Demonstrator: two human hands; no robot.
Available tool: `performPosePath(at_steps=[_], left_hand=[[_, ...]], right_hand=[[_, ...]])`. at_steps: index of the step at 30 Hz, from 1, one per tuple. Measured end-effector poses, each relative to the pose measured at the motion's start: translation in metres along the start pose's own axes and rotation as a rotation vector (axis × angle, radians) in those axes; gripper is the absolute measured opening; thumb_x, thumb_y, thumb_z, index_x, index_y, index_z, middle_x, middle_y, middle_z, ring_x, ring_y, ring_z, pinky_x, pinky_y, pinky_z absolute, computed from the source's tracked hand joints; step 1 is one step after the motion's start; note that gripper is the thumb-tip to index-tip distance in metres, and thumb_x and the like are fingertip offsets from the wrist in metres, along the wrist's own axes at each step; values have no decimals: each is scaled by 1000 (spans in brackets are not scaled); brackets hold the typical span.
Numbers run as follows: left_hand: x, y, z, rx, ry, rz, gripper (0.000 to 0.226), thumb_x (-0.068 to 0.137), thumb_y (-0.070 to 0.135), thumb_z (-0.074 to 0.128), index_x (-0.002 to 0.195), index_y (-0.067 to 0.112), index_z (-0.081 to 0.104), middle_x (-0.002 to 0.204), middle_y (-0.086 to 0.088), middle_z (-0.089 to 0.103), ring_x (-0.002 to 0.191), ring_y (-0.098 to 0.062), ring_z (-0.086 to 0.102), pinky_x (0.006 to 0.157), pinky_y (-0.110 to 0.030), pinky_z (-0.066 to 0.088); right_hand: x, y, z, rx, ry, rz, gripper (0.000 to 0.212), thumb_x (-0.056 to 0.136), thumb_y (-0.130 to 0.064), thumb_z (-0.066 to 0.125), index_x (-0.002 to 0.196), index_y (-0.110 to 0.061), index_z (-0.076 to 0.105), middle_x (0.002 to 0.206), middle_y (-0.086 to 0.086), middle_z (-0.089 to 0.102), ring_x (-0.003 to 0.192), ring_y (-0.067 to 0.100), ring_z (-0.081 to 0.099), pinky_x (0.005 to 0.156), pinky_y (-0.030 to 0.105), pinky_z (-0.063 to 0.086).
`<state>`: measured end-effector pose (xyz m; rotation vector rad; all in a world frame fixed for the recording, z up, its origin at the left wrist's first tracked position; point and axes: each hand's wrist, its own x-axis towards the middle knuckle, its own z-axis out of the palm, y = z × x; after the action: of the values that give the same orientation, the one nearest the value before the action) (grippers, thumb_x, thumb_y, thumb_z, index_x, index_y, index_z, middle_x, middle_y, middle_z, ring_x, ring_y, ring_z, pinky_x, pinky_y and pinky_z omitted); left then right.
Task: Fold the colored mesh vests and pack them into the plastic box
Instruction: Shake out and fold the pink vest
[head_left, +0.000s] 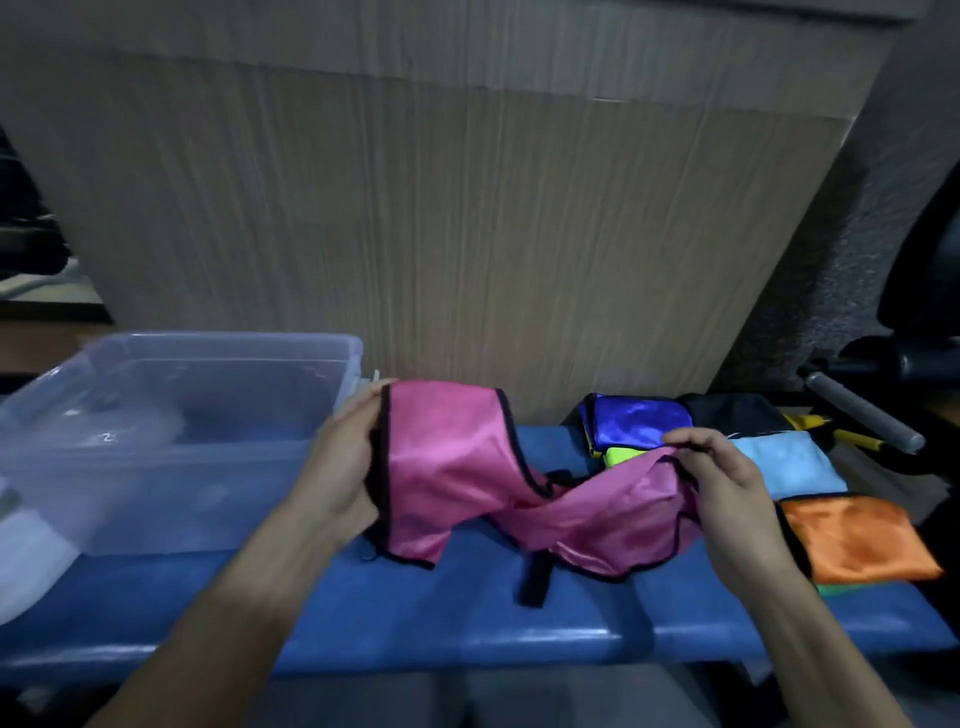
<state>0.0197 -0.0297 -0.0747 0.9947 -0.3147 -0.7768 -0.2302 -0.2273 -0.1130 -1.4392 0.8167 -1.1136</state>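
A pink vest with black trim (467, 467) is stretched and twisted between both hands just above the blue bench (415, 623). My left hand (343, 462) grips its left edge beside the box. My right hand (727, 499) pinches its right end. A black strap hangs down from the vest's middle. The clear plastic box (171, 441) stands on the bench at the left. On the right lie other folded vests: blue (639, 421), black (732, 413), light blue (784, 462), orange (857, 535), with a yellow-green one (623, 455) partly hidden.
A tall cardboard sheet (467, 208) stands right behind the bench. A grey bar (862, 410) and dark equipment sit at the far right. Something white (26, 561) lies at the left edge beside the box.
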Motion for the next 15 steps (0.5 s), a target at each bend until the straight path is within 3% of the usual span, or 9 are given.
performPosePath(at_steps=[2, 4, 6, 8, 12, 15], left_hand=[[0, 14, -9, -112, -24, -90, 33, 88, 28, 71, 117, 10, 69, 101, -10, 71, 94, -24, 68, 87, -36, 56], [2, 17, -17, -128, -63, -85, 30, 90, 29, 72, 116, 16, 68, 94, -7, 68, 88, -22, 67, 82, -36, 56], [2, 12, -17, -53, -16, 1, 21, 99, 19, 60, 118, 18, 68, 83, -4, 63, 75, -17, 63, 70, -29, 56], [-2, 6, -9, 9, -12, 61, 27, 102, 5, 46, 113, 17, 68, 77, -2, 60, 69, -13, 57, 62, -21, 52], [-11, -1, 4, 89, -237, 39, 31, 101, -4, 41, 99, 10, 69, 85, -6, 66, 80, -16, 58, 79, -27, 48], [-13, -9, 9, 178, -374, 26, 34, 101, -3, 42, 98, 12, 72, 92, -8, 67, 84, -17, 61, 82, -26, 50]], right_hand=[[-2, -3, -1, 70, 46, 107, 26, 99, -2, 52, 94, -16, 73, 86, 4, 66, 73, 12, 57, 69, 28, 41], [-3, 0, -1, 62, 50, 205, 15, 99, -5, 58, 103, -9, 72, 86, 8, 66, 68, 14, 60, 64, 28, 46], [-6, 7, 5, -25, 62, 211, 15, 94, -4, 66, 109, -9, 69, 90, 8, 68, 71, 13, 64, 65, 25, 50], [-14, 7, 15, -172, 2, 107, 26, 90, -4, 73, 113, -16, 69, 103, 5, 70, 88, 11, 69, 76, 22, 52], [-41, -10, 44, -230, -444, -26, 64, 81, -25, 87, 138, -27, 56, 131, -9, 63, 104, -7, 64, 87, 13, 49], [-61, -6, 77, -205, -764, 21, 93, 72, -29, 91, 151, -32, 42, 139, -13, 59, 119, 3, 62, 97, 23, 51]])
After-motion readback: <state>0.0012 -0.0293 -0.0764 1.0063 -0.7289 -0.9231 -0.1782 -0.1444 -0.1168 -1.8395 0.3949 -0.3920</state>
